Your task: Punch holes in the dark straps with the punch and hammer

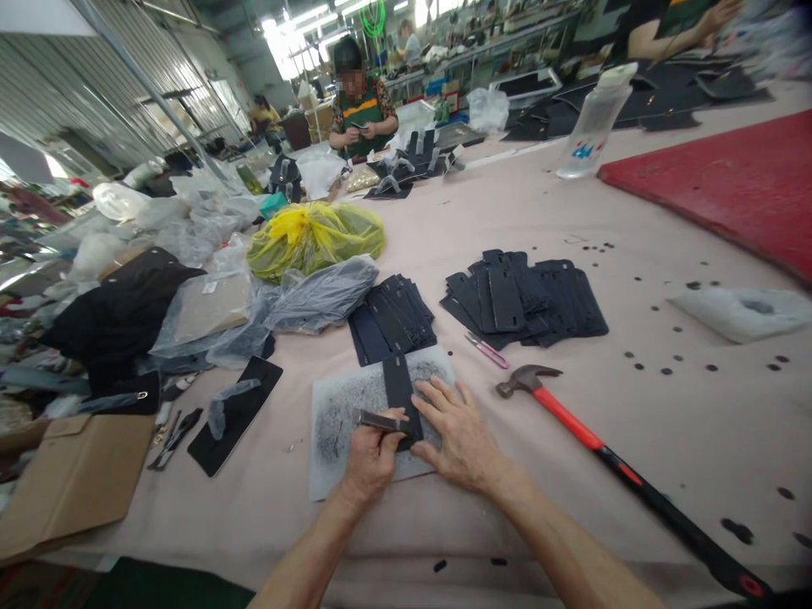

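My left hand (pixel 373 457) is closed around a metal punch (pixel 374 420), whose lower end meets a dark strip (pixel 397 385). The strip lies on a pale, speckled board (pixel 326 423). With fingers spread, my right hand (pixel 453 431) rests on the board and along the strip's right edge. To the right lies a claw hammer (pixel 587 436) with a red and black handle. Pink thread snips (pixel 488 349) sit just beyond my right hand. Behind the board are a fanned pile of dark strips (pixel 393 317) and a larger pile of slotted pieces (pixel 523 296).
Left of the board are a black panel (pixel 234 419), black-handled pliers (pixel 178 438) and a cardboard box (pixel 82 474). Farther back sit a yellow bag (pixel 314 237), a clear bottle (pixel 596 123) and a red board (pixel 729 182). A person (pixel 361 106) works across the table.
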### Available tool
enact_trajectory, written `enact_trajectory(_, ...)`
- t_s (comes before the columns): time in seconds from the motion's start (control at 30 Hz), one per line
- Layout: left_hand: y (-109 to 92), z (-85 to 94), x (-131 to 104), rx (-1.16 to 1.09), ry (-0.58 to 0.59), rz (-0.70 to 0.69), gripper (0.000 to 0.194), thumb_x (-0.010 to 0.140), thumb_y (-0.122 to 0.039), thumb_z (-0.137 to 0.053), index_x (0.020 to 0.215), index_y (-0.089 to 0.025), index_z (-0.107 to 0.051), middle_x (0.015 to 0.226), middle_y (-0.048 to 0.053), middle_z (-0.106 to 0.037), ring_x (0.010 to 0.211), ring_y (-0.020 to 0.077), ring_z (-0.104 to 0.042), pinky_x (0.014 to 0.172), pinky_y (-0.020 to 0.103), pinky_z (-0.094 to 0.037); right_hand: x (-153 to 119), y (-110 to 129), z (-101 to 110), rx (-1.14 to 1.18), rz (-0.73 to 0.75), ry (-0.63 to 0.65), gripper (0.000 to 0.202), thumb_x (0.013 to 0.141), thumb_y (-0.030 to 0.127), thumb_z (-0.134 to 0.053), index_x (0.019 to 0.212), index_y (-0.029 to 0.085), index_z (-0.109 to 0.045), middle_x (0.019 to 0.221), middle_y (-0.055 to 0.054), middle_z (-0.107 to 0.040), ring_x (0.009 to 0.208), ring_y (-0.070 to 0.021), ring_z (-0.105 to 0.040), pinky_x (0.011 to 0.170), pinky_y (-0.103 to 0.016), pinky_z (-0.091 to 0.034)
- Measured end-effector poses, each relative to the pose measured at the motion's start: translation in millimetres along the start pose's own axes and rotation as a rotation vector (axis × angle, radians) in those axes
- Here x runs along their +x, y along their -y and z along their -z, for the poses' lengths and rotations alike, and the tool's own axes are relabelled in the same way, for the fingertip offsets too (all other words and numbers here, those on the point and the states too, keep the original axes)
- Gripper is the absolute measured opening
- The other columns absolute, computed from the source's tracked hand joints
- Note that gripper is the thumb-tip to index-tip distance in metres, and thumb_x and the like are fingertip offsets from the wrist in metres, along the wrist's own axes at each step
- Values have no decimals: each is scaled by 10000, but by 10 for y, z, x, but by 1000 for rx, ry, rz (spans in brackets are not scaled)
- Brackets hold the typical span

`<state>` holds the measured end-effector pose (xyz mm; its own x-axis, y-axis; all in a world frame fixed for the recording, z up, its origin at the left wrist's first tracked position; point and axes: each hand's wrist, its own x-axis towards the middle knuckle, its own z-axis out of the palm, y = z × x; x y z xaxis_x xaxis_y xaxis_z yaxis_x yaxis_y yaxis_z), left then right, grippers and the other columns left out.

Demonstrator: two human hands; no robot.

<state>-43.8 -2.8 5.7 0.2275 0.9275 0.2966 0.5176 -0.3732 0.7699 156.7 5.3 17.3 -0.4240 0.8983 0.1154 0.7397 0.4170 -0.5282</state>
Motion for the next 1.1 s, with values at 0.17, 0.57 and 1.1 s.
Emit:
enact_trajectory(0.17, 19, -42, -4, 135, -10, -112, 208, 890, -153, -492, 993, -169, -672, 1056, 90, -730, 1020, 224, -685, 927, 380, -561, 3, -8, -1, 12, 6, -5, 651, 786, 443, -665, 1367, 213, -483, 1497, -74, -388, 1412, -294, -216, 1156, -531, -101)
enact_trajectory(0.57, -26, -116, -20, 288, -84, -128, 248, 903, -152, -452, 1015, -164, -673, 1027, 86, -741, 974, 222, -704, 837, 333, -599, -33, -7, 2, 4, 37, -20, 621, 820, 428, -640, 1372, 196, -478, 1495, -84, -394, 1409, -306, -228, 1155, -552, -107)
enact_trajectory(1.1, -56, -130, -31, 321, -78, -145, 237, 888, -149, -459, 1011, -171, -660, 1030, 83, -739, 959, 224, -707, 859, 370, -593, -316, -170, 141, 29, -14, -217, 403, 878, 226, -518, 1279, 186, -529, 1383, -110, -491, 1305, -292, -385, 1090, -492, -303)
